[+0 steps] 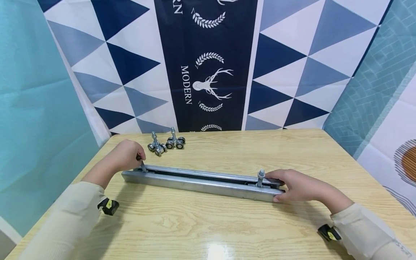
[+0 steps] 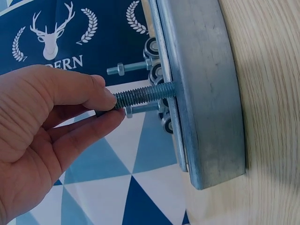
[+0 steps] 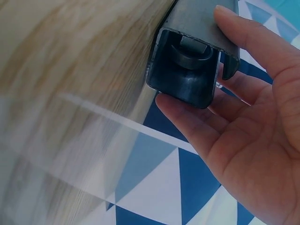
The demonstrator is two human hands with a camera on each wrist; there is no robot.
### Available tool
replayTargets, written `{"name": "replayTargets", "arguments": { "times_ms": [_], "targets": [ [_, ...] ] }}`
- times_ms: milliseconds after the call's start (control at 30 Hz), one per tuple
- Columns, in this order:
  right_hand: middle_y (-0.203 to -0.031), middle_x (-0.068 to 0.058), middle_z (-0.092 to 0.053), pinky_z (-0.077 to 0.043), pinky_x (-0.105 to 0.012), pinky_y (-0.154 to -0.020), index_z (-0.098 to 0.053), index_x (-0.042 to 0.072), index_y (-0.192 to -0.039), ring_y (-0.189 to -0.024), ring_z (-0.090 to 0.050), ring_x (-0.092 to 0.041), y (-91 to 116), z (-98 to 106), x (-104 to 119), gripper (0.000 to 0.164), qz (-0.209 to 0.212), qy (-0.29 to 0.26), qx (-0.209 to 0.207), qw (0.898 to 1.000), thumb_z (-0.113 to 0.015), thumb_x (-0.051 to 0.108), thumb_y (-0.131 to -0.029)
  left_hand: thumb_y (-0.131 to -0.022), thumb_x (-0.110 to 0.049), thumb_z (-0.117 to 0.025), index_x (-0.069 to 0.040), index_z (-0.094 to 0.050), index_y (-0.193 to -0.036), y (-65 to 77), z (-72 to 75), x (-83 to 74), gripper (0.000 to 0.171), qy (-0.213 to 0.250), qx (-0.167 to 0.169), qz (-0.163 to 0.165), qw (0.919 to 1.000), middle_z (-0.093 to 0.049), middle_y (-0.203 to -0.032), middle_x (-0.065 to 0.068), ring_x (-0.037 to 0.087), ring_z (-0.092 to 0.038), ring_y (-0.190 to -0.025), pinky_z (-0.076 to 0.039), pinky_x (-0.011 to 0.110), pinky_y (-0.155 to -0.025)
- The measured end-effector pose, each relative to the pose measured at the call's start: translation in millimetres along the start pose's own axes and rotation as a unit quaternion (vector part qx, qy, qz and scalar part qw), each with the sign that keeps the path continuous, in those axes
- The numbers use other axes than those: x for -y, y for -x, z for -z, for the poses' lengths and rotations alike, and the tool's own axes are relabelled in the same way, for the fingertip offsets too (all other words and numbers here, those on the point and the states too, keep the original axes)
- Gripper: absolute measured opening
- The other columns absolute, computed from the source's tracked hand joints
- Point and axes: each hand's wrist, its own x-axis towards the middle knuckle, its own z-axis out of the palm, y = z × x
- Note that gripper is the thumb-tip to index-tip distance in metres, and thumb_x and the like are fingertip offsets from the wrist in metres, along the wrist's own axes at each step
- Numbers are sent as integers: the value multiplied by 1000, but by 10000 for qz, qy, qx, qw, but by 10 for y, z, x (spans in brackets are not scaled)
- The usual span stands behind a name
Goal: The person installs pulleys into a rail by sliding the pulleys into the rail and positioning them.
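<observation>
Has between the hands a slotted metal rail (image 1: 195,185), lying along the table (image 1: 201,227) with its slot upward and its long axis running crosswise from just below the left hand (image 1: 126,155) into the grasp of the right hand (image 1: 297,186), slanting slightly toward the body at the right. Pinches with the left hand, between thumb and fingertips, a threaded bolt (image 2: 145,95) rising out of the slot close to the rail's left end. Grips with the right hand the opposite end of the rail, with the thumb on the near side and fingers on the far side, leaving the end opening uncovered. Shows, just inward of the right fingertips, a second bolt (image 1: 261,176) upright in the slot; cannot tell whether touched by them. Contains, inside the rail at the right hand, a curved dark part (image 3: 191,60), probably a wheel; cannot tell what sits inside beneath the left hand. Has outside the rail, beyond the left hand and to its right, a roller trolley (image 1: 157,144) and another roller trolley (image 1: 176,141), near each other, far closer to the left hand than the right.
</observation>
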Motion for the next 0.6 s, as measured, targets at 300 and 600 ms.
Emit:
{"name": "replayTargets", "arguments": {
  "times_ms": [300, 600],
  "targets": [
    [-129, -19, -58, -47, -52, -92, -55, -6, -131, -117, -56, -36, 7, 6, 1, 64, 32, -1, -16, 10000, -79, 26, -81, -75, 9, -63, -10, -76, -77, -57, -23, -110, 23, -60, -79, -317, 9994, -72, -81, 3, 13, -63, -69, -56, 40, -69],
    [-130, -19, -57, -47, -52, -92, -54, -5, -132, -118, -55, -38, 6, -3, -21, 65, 24, -28, 2, 10000, -79, 27, -82, -74, 9, -63, -11, -76, -74, -102, -75, -182, 24, -117, -156, -575, 9982, -70, -76, 0, 9, -59, -64, -55, 36, -65]
  ]
}}
